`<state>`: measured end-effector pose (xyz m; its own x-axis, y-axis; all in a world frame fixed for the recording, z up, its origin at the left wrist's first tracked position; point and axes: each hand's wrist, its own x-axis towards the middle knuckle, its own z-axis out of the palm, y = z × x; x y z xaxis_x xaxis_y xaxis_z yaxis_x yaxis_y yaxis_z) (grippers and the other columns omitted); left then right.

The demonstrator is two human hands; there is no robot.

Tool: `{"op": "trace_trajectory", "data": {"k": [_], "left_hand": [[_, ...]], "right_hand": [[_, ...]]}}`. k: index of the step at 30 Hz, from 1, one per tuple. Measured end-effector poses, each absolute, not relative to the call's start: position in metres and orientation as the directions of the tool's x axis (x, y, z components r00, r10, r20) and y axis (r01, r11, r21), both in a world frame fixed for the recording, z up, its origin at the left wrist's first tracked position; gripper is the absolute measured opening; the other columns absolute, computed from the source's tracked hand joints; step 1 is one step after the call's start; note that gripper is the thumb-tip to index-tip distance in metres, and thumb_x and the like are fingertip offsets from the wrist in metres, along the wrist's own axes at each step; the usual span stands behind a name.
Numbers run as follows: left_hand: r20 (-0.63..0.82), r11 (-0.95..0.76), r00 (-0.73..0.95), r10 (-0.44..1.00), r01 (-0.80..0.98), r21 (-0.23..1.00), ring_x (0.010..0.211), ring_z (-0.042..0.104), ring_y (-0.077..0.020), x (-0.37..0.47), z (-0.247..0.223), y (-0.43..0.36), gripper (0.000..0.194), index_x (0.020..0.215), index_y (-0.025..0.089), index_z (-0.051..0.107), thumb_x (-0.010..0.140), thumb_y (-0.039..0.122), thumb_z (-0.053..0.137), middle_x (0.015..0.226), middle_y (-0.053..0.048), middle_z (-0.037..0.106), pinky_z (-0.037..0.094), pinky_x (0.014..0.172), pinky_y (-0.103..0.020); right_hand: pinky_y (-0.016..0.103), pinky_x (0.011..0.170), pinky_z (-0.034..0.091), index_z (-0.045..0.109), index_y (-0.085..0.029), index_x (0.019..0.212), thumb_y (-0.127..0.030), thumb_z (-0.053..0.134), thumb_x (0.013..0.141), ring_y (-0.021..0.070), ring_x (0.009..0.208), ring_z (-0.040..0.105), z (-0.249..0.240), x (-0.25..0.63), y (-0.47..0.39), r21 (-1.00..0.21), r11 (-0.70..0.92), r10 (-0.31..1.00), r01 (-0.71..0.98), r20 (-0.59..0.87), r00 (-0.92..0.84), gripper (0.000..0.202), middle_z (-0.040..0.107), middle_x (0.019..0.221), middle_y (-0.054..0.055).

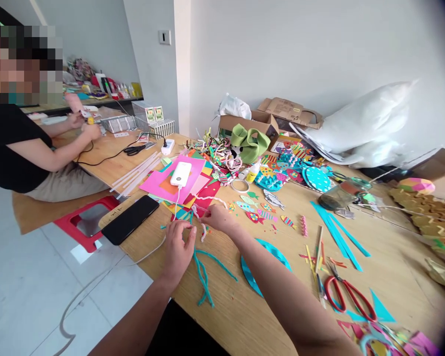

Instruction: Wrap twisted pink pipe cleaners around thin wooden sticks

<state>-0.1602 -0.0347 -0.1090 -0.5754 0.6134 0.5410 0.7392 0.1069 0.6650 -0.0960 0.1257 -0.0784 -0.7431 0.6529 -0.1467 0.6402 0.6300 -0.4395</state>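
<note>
My left hand is closed, thumb and fingers drawn together at a bundle of teal yarn. The yarn's loose ends trail down over the table towards me. Just beyond it my right hand is closed, its fingertips on a pale pink cord. One end of that cord hangs between the hands. Exactly how cord and yarn meet is hidden by my fingers. Beneath my right forearm lies a shiny turquoise disc, partly covered. Coloured paper sheets lie right behind the hands.
A black phone lies at the table's left edge, near a white power bank with a cable. Red-handled scissors and a glass jar are on the right. Paper fish lie mid-table. A co-worker sits at left.
</note>
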Motion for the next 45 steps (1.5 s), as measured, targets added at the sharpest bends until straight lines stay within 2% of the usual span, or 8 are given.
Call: {"op": "trace_trajectory", "data": {"k": [6,13,18,23,28,33,39,45], "left_hand": [[0.56,0.081,-0.558,0.613,0.749,0.657,0.09,0.054,-0.0214,-0.159,-0.107,-0.037,0.005,0.087,0.02,0.053,0.084,0.023,0.054,0.091,-0.007,0.06,0.042,0.083,-0.038],[0.613,0.014,-0.568,0.549,0.74,0.673,0.091,0.055,-0.0206,-0.151,-0.084,-0.038,0.004,0.084,0.019,0.056,0.083,0.023,0.054,0.09,-0.007,0.062,0.042,0.086,-0.038],[0.269,-0.035,-0.558,0.785,0.394,0.919,0.076,0.062,-0.0193,-0.131,-0.063,-0.022,0.021,0.093,0.017,0.061,0.082,0.034,0.056,0.081,-0.007,0.068,0.047,0.071,-0.032],[0.02,-0.027,-0.424,0.905,-0.009,1.0,0.058,0.059,-0.0144,-0.115,-0.056,-0.004,0.024,0.066,0.016,0.061,0.079,0.036,0.057,0.057,-0.001,0.061,0.046,0.06,-0.025],[-0.012,-0.03,-0.401,0.916,-0.098,0.995,0.058,0.057,-0.013,-0.102,-0.053,0.001,0.021,0.069,0.016,0.062,0.075,0.037,0.062,0.059,-0.001,0.061,0.044,0.058,-0.023],[-0.009,-0.119,-0.564,0.825,-0.189,0.975,0.057,0.05,-0.0086,-0.101,-0.046,0.006,0.026,0.085,0.017,0.063,0.073,0.039,0.066,0.072,0.0,0.061,0.037,0.05,-0.019],[0.028,-0.184,-0.59,0.807,-0.206,0.961,0.048,0.038,-0.0045,-0.112,-0.041,0.012,0.026,0.066,0.015,0.059,0.07,0.038,0.069,0.052,0.006,0.046,0.029,0.046,-0.017],[0.011,-0.226,-0.618,0.786,-0.271,0.936,0.046,0.039,-0.0048,-0.119,-0.042,0.017,0.024,0.066,0.014,0.062,0.064,0.035,0.074,0.049,0.005,0.048,0.029,0.044,-0.017]], "right_hand": [[0.022,0.05,0.031,0.058,-0.015,0.052,-0.017,0.057,0.066,0.0116,0.053,0.047,-0.072,-0.099,0.119,-0.54,0.611,0.653,0.579,-0.07,-0.754,0.014,0.053,0.052,0.0],[0.02,0.046,0.027,0.051,-0.016,0.059,-0.034,0.05,0.078,0.0078,0.048,0.033,-0.044,-0.059,0.115,-0.758,0.496,0.741,0.423,0.116,-0.661,0.026,0.039,0.051,-0.005],[0.022,0.044,0.028,0.053,-0.016,0.062,-0.041,0.058,0.075,0.0084,0.047,0.032,-0.038,-0.036,0.086,-0.956,0.262,0.855,0.132,0.167,-0.491,0.029,0.041,0.051,-0.005],[0.022,0.049,0.035,0.056,-0.016,0.068,-0.038,0.058,0.077,0.0109,0.052,0.043,-0.038,-0.02,0.066,-0.968,0.247,0.899,0.043,0.212,-0.384,0.025,0.051,0.056,-0.002],[0.022,0.043,0.034,0.054,-0.016,0.068,-0.038,0.057,0.078,0.0098,0.044,0.042,-0.042,-0.01,0.062,-0.988,0.15,0.904,0.023,0.128,-0.408,0.024,0.05,0.052,-0.003],[0.022,0.039,0.028,0.051,-0.017,0.067,-0.041,0.057,0.078,0.008,0.04,0.034,-0.044,-0.008,0.061,-0.996,0.09,0.895,-0.005,0.083,-0.439,0.027,0.041,0.049,-0.006],[0.022,0.045,0.027,0.051,-0.016,0.067,-0.044,0.055,0.08,0.0085,0.049,0.033,-0.042,-0.007,0.059,-0.989,0.144,0.825,0.03,0.103,-0.555,0.031,0.04,0.055,-0.005],[0.023,0.047,0.023,0.052,-0.015,0.064,-0.044,0.052,0.083,0.0089,0.052,0.027,-0.045,0.0,0.059,-0.961,0.231,0.766,0.152,0.084,-0.637,0.035,0.034,0.055,-0.005]]}}
